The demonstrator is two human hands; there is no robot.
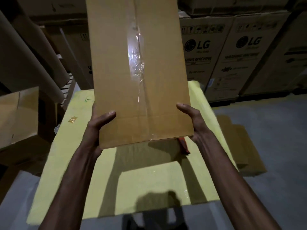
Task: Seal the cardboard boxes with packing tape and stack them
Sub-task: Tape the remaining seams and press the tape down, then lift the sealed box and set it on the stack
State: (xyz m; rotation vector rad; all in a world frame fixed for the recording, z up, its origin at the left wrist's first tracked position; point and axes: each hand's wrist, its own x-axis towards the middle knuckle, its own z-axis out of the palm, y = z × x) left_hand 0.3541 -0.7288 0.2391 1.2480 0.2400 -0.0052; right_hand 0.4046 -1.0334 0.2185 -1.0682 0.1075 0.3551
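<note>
Far left, a plain brown cardboard carton [18, 117] sits low beside the desk, with pale cardboard tubes [33, 60] leaning above it. Moving in, there's the flat yellow desk [149, 180] spread out below me, a small scrap of tape [72, 119] stuck near its left edge.

Now my left grip [98, 128]: it's clamped on the left edge of the tall brown cardboard box [116, 72], thumb laid across the front face. The fingers are tucked behind the box where I can't see them.

The box itself is up in the air over the desk, tilted, with its near end low toward me. Its far end runs out past the top of the view, and its shadow falls on the yellow top beneath. A shiny strip of clear packing tape [137, 63] runs down the centre seam, wrinkled in the middle and reaching the near edge.

Just under the box's near right corner, something red [183, 146] pokes out on the desk; I can't tell what it is.

My right grip [194, 122] holds the box's right edge, palm against the side, thumb pointing along the front.

Further right, a flattened brown cardboard sheet [245, 146] lies on the grey floor [274, 163]. Behind it stand big printed washing-machine cartons [232, 55].
</note>
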